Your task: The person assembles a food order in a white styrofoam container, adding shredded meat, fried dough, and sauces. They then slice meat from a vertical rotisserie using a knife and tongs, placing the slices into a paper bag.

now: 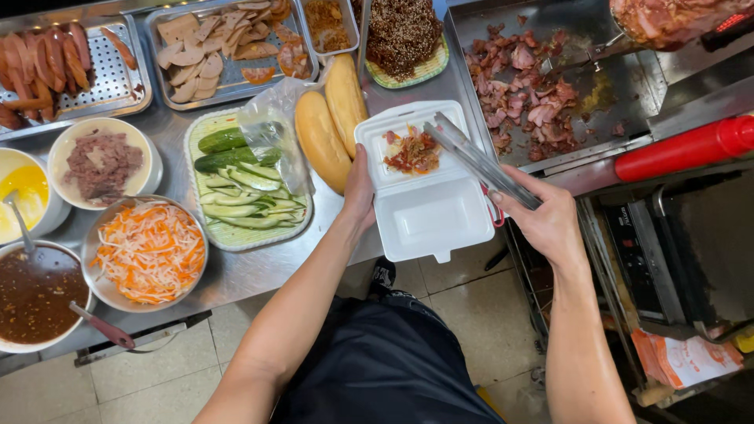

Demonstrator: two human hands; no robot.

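Note:
An open white foam box [428, 212] lies at the counter's front edge, a small heap of reddish shredded food [411, 152] in its far half. My left hand [359, 192] grips the box's left side. My right hand [542, 216] holds metal tongs [479, 161] whose tips hover over the far half of the box, beside the food. Two bread rolls [334, 118] lie just left of the box.
A griddle [620, 86] with chopped pink meat [522, 82] sits at the right. A red squeeze bottle [683, 148] lies nearby. Left are a tray of cucumber [239, 184], a bowl of shredded carrot salad [149, 251], sauces [35, 294], pâté [102, 162] and trays of sliced meats [212, 47].

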